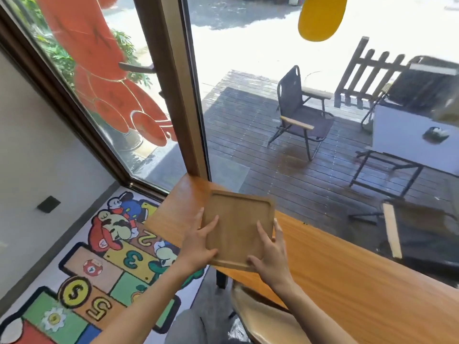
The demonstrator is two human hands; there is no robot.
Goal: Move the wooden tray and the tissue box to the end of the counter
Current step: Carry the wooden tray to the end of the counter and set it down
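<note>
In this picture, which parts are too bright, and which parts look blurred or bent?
Head view: the ground beyond the deck is washed out by sun; the stool and right edge look blurred; the window frame leans from wide-angle distortion; the wooden tray and both hands stay fairly sharp.

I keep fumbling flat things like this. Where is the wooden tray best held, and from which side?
Grip the wooden tray by its two opposite raised edges, coming from the near corners as the left hand and right hand do here. It is thin, flat and wide, with a low rim all round and no handles, so thumbs on top and fingers beneath keep it level.
</note>
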